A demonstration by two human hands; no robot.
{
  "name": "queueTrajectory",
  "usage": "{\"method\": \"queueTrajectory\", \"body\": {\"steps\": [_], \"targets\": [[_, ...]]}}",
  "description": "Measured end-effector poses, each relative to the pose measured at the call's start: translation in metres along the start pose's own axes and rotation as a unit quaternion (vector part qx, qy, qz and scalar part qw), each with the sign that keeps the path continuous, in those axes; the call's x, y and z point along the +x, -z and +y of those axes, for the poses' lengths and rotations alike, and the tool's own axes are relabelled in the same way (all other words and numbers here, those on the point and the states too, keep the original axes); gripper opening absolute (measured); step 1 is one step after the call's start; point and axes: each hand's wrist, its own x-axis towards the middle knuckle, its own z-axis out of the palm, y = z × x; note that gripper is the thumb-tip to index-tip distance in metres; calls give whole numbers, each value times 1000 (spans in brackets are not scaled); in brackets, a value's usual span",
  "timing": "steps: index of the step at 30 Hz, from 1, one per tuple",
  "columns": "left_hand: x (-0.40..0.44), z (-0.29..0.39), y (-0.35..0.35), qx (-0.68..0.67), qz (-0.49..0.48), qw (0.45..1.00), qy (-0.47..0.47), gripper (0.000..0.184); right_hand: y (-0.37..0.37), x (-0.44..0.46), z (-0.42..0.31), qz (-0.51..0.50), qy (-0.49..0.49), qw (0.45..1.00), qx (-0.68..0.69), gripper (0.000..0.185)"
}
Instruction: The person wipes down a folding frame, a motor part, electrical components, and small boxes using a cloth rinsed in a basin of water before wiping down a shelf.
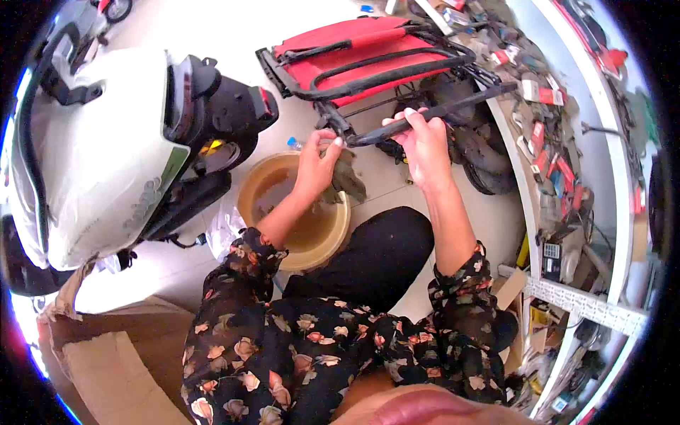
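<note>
A folding chair with red fabric and a black tubular frame is held up in front of me, folded and tilted. My right hand is closed around a black tube of its frame. At the tube's near left corner, my left hand is closed, its thumb and fingertips at the frame joint. A grey-green rag hangs down from my left fingers. Below it stands a yellowish basin with murky brown water. The exact grip of the left fingers is partly hidden.
On the left stands a scooter covered in plastic wrap. Shelves full of small boxed and loose parts line the right. A dark tire sits behind the chair. Cardboard lies at lower left, and a clear plastic bag near the basin.
</note>
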Motion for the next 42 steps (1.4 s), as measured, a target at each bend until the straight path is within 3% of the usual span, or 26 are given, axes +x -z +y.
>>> {"method": "queueTrajectory", "body": {"steps": [3,7,11,12,16,20,23,24,25,27,30,31,33,34,35,37,38,41,42], "targets": [[12,-7,4,-185,-8,958,221,33,8,7,19,11,-29,999,-11,5],[41,-28,2,-424,-128,796,411,47,22,12,37,7,-67,997,-29,5],[60,-48,-17,-469,-144,775,398,51,30,32,33,2,-63,996,-58,7],[60,-41,-19,-478,-138,774,392,39,29,39,38,-1,-65,996,-53,7],[71,-33,-4,-481,-82,776,400,47,13,61,51,-23,-88,994,-65,9],[85,-66,7,-457,-32,812,363,56,10,89,80,-55,-120,988,-74,12],[81,-84,5,-418,-128,802,407,58,15,112,111,-60,-161,983,-67,21],[78,-82,-5,-400,-159,817,383,59,20,120,120,-82,-213,972,-59,19],[77,-48,-18,-364,-83,839,397,58,22,127,136,-71,-229,969,-55,18],[102,-117,-40,-499,-74,771,388,55,29,141,171,-46,-257,964,-52,15],[106,-126,-37,-495,-31,766,410,50,36,149,185,-69,-289,949,-106,23],[105,-123,-33,-493,-60,740,454,42,40,147,188,-67,-300,944,-123,28],[113,-124,-36,-471,-40,749,464,42,36,134,186,-80,-202,949,-227,33],[131,-184,-45,-446,-74,798,399,42,36,125,177,-70,-65,970,-224,35],[161,-178,-34,-182,6,966,183,41,37,118,163,-58,74,970,-224,36],[218,-79,5,-366,35,926,89,38,55,95,115,-57,114,870,-477,36],[253,-56,27,-466,44,877,108,36,74,84,110,-56,47,896,-438,34],[253,42,26,-331,29,943,8,35,148,44,102,-38,-34,892,-448,28],[239,57,14,-322,38,946,23,35,177,27,99,-35,-38,897,-439,28]]}}
